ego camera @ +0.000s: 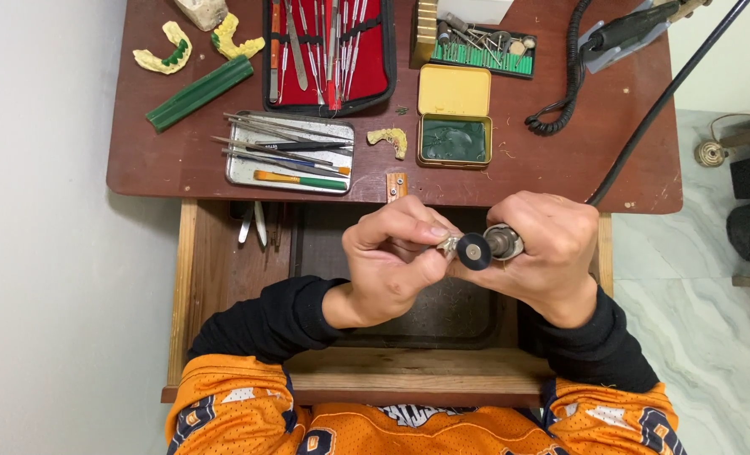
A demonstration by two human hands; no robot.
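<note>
Head view: brown wooden desk [560, 160] on pale marble floor [712, 278], both hands' fingers [408, 221] pinching rotary handpiece [497, 244].

A dental technician's small workshop: a wooden tabletop [560, 160] carries yellow plaster tooth casts [166, 52], a red case of hand instruments [328, 52], a metal tray of tools [289, 153], a bur rack [483, 49] and a tin of green wax [454, 139].

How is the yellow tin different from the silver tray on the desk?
The yellow tin has a hinged lid, standing open; the silver tray has none. The yellow tin holds dark green material; the silver tray holds long thin tools. The tin is squarer, the tray wider and flatter. Both rest on the brown desk.
</note>
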